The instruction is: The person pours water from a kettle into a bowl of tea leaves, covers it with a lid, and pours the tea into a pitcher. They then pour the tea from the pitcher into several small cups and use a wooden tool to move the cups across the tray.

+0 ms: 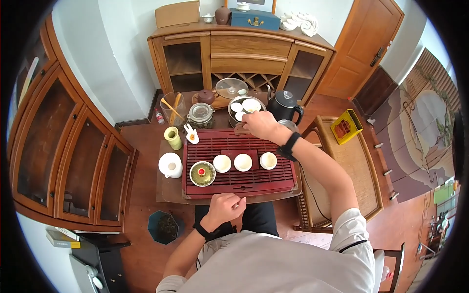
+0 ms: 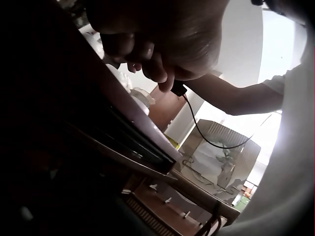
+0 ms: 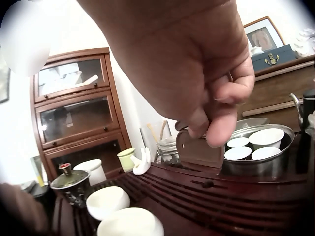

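Note:
At the far edge of the dark red slatted tea tray (image 1: 264, 184), my right hand (image 1: 264, 125) pinches a flat brown piece with rounded corners (image 3: 201, 151) between thumb and fingers. The piece stands upright, its lower edge close to the tray; its exact kind I cannot tell. My left hand (image 1: 224, 210) hangs loosely curled before the tray's front edge, holding nothing. Three white cups (image 1: 243, 162) stand in a row on the tray. Left of them is a patterned lidded bowl (image 1: 202, 181) with a red knob. Beyond the right hand sits a metal pan (image 1: 231, 118) containing several white cups.
A white pitcher (image 1: 170, 165), a green cup (image 1: 173, 138) and a white hand-shaped ornament (image 1: 191, 134) line the left side. Behind are a glass jar (image 1: 201, 115), a brown teapot (image 1: 205, 96) and a black kettle (image 1: 285, 103). A yellow tin (image 1: 346, 127) stands on the wicker side table (image 1: 359, 180).

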`<control>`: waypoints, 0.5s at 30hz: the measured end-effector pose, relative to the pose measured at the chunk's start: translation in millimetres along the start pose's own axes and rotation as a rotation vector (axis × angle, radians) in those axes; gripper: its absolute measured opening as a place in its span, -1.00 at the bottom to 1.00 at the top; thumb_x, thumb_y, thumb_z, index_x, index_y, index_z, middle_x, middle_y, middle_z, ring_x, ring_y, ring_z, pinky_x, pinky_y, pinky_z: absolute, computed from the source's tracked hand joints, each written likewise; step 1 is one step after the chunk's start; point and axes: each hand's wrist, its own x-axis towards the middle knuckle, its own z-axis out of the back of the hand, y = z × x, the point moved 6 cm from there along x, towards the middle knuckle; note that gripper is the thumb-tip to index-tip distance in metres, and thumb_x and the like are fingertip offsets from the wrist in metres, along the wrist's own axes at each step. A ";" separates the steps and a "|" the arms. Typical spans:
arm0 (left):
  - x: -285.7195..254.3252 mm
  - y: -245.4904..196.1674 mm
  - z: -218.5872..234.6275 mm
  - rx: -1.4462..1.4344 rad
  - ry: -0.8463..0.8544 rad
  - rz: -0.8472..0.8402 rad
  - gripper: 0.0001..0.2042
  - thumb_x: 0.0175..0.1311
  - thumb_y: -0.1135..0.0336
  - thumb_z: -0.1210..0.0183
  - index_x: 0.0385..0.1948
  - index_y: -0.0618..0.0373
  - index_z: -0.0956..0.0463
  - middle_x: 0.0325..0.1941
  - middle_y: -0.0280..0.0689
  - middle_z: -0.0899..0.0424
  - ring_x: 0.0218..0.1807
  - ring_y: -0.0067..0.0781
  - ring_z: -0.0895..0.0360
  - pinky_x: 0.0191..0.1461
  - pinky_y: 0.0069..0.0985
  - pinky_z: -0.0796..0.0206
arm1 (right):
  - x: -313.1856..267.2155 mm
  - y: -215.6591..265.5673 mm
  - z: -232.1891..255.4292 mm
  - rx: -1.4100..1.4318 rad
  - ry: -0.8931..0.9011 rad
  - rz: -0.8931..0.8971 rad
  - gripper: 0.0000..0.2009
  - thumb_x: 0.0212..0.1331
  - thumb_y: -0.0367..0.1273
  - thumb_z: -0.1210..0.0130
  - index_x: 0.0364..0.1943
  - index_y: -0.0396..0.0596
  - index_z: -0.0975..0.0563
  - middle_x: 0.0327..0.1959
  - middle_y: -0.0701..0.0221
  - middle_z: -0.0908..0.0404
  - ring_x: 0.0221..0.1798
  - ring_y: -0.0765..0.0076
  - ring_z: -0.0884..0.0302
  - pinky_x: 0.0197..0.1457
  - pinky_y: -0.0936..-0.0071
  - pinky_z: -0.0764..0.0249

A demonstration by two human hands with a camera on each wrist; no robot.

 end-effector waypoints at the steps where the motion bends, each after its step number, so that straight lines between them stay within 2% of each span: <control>1: -1.2 6.0 2.7 -0.005 -0.022 0.005 -0.69 0.20 0.41 -0.40 -0.72 0.14 -0.51 -0.74 -0.25 -0.47 -0.70 -0.22 -0.46 -0.60 -0.36 -0.26 | 7.4 4.1 -2.0 -0.003 0.030 0.047 -0.81 0.32 -0.24 -0.25 -0.12 0.05 -0.76 -0.31 0.20 -0.80 -0.19 -0.09 -0.79 -0.12 0.00 -0.68; 2: -2.2 11.4 4.5 -0.004 -0.027 0.002 -0.69 0.20 0.41 -0.40 -0.72 0.14 -0.51 -0.74 -0.25 -0.47 -0.70 -0.22 -0.46 -0.60 -0.36 -0.26 | 13.5 8.5 -4.4 -0.008 0.058 0.093 -0.81 0.31 -0.23 -0.25 -0.14 0.05 -0.77 -0.29 0.19 -0.80 -0.17 -0.08 -0.79 -0.10 0.01 -0.69; 5: -1.9 24.0 7.0 -0.054 -0.034 0.047 -0.71 0.20 0.43 -0.40 -0.70 0.18 -0.52 -0.72 -0.24 -0.49 -0.69 -0.24 -0.46 -0.59 -0.37 -0.27 | 26.5 11.4 -14.1 0.016 0.044 0.055 -0.82 0.25 -0.25 -0.25 -0.22 0.08 -0.82 -0.30 0.19 -0.81 -0.17 -0.05 -0.79 -0.06 0.05 -0.70; 7: -0.5 32.8 6.7 -0.166 -0.068 0.157 -0.68 0.19 0.41 -0.39 -0.70 0.15 -0.45 -0.72 -0.26 -0.46 -0.68 -0.24 -0.48 -0.59 -0.35 -0.29 | 32.7 10.5 -21.1 0.048 0.034 0.040 -0.82 0.23 -0.26 -0.25 -0.25 0.08 -0.84 -0.31 0.18 -0.81 -0.18 -0.04 -0.79 -0.05 0.05 -0.71; 11: -2.6 32.2 6.5 -0.153 -0.065 0.134 -0.73 0.17 0.43 -0.38 -0.67 0.16 -0.48 -0.70 -0.26 -0.48 -0.68 -0.26 -0.49 -0.57 -0.37 -0.32 | 33.8 5.9 -29.4 0.047 0.039 0.025 -0.84 0.17 -0.29 -0.27 -0.25 0.10 -0.84 -0.31 0.20 -0.82 -0.18 -0.01 -0.81 -0.07 0.06 -0.72; 13: -3.7 29.2 7.7 -0.124 -0.069 0.096 -0.83 0.18 0.48 -0.35 -0.57 0.26 -0.59 -0.65 -0.20 -0.56 -0.67 -0.32 -0.50 -0.56 -0.41 -0.31 | 34.6 5.7 -29.0 0.017 0.056 0.007 -0.83 0.19 -0.29 -0.28 -0.23 0.12 -0.84 -0.29 0.18 -0.82 -0.16 -0.02 -0.81 -0.06 0.06 -0.73; 15: -4.0 31.0 7.9 -0.149 -0.078 0.118 -0.84 0.18 0.48 -0.35 -0.57 0.26 -0.59 -0.65 -0.20 -0.56 -0.66 -0.32 -0.50 -0.56 -0.41 -0.31 | 34.4 6.0 -25.7 0.027 0.081 0.006 -0.83 0.19 -0.28 -0.29 -0.22 0.12 -0.84 -0.28 0.17 -0.82 -0.15 -0.03 -0.81 -0.05 0.06 -0.73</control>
